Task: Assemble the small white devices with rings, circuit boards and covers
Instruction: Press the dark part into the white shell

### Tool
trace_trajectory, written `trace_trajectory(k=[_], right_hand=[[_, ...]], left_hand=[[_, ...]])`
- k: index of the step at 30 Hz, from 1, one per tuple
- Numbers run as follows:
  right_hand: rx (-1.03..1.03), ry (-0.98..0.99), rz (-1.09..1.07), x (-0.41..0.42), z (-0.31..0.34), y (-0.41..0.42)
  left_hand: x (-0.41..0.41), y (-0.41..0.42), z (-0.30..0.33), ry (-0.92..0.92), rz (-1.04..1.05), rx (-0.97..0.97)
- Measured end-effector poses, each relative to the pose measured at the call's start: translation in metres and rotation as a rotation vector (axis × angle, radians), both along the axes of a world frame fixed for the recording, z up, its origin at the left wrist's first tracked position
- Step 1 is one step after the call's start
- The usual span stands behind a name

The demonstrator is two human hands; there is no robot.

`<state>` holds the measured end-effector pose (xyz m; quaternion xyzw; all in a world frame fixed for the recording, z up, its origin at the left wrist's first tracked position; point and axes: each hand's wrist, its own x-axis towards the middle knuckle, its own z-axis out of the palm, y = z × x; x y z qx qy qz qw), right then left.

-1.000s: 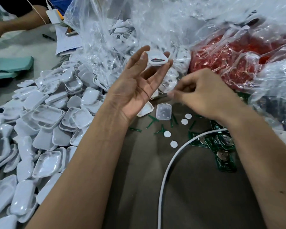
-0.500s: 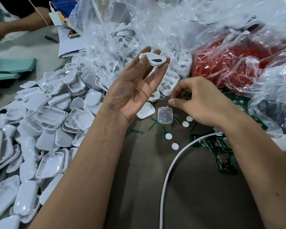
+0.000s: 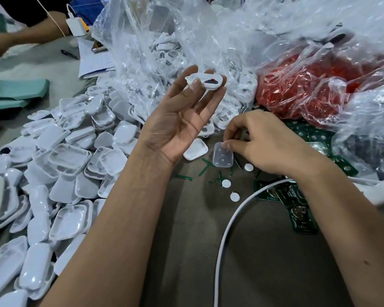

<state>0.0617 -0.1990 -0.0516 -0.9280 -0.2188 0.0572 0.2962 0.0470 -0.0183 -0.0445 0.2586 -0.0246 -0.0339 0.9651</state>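
White device (image 3: 205,80) half-hidden by left hand (image 3: 177,120) fingers (image 3: 195,85)

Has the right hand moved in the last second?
Yes. The right hand has dropped toward the clear cover on the table, and its fingers now touch it.

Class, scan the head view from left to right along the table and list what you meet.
Heap of white covers → left hand holding a white device → clear cover → right hand → green circuit boards.
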Motion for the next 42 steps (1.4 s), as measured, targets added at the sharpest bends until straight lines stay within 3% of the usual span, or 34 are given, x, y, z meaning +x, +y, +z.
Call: trace_trajectory(k=[4, 10, 16, 23, 42], right_hand=[[0.180, 0.041, -0.053, 0.000, 0.003, -0.002], [0.880, 0.276, -0.159, 0.006, 0.008, -0.015], [1.289, 0.292, -0.227, 0.011, 0.015, -0.024], [1.241, 0.004, -0.236, 0.011, 0.011, -0.016], [0.753, -0.318, -0.209, 0.004, 0.013, -0.007]], left_hand=[[0.001, 0.001, -0.003, -0.015, -0.009, 0.020], [0.004, 0.001, -0.009, -0.033, 0.009, 0.073], [0.005, -0.005, -0.011, -0.050, 0.002, 0.186], [0.004, -0.023, -0.015, -0.126, 0.046, 0.396], [-0.002, -0.024, -0.015, -0.172, 0.107, 0.472]])
